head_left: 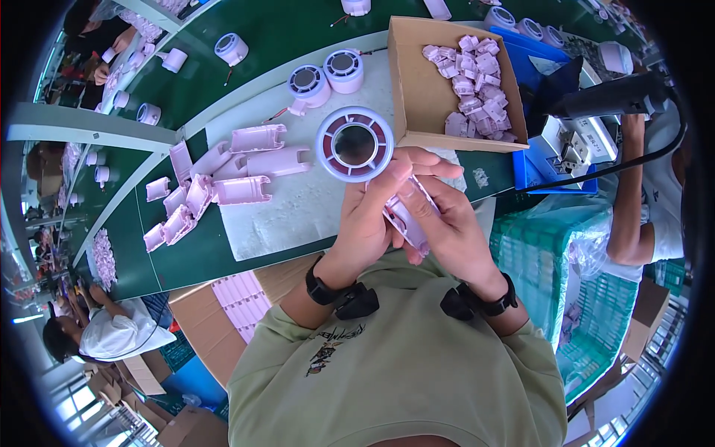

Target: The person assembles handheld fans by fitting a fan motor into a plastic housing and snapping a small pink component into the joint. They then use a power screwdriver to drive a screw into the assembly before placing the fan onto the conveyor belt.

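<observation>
The left hand and right hand are closed together on the pink handle over the near edge of the worktop, and it is probably light, stiff and slightly slippery, best held by its long sides, not the round head.

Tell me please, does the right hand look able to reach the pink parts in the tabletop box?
Probably yes: the open tabletop box lies just ahead, but the right hand is holding a pink shell.
</observation>
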Tool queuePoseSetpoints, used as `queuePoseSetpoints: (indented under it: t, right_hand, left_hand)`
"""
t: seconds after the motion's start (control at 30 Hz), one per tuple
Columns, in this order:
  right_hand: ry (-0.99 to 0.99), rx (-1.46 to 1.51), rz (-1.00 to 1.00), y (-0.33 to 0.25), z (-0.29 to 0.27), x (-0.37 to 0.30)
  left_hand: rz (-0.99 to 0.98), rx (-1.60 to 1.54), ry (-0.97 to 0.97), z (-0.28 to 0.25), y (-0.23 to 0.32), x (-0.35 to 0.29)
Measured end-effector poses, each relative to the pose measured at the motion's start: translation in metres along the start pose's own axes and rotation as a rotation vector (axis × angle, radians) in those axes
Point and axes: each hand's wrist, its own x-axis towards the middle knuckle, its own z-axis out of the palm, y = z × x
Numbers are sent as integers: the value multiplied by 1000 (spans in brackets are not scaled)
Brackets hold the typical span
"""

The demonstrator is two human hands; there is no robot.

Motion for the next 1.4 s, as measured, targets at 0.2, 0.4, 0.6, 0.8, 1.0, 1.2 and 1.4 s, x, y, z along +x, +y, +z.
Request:
queuePoseSetpoints:
  t: [0.2, 0.4, 0.6, 0.8, 1.0, 1.2, 1.4]
  right_hand:
    - [1043, -922, -952, -24, -51, 2]
    - [1600, -1137, -1070, -63, -91, 10]
    - [691, -1100, -1103, -34, -46, -8]
    - [1623, -906, -945, -70, -100, 71]
    - [1132, -328, -1006, -67, -130, 23]
    - [1024, -110, -1467, -64, -161, -29]
    - [1171, -338, -1310, -58, -160, -1]
  left_hand:
    - [128, -303, 87, -3, -4, 2]
    - [-66, -448, -81, -2, -8, -9]
    - [-86, -233, 56, 5, -26, -18]
    - [-75, -251, 68, 2, -20, -30]
    - [-181, -306, -7, -11, -17, -28]
    - [-301, -324, -2, -1, -23, -19]
    - [-423, -295, 49, 27, -24, -5]
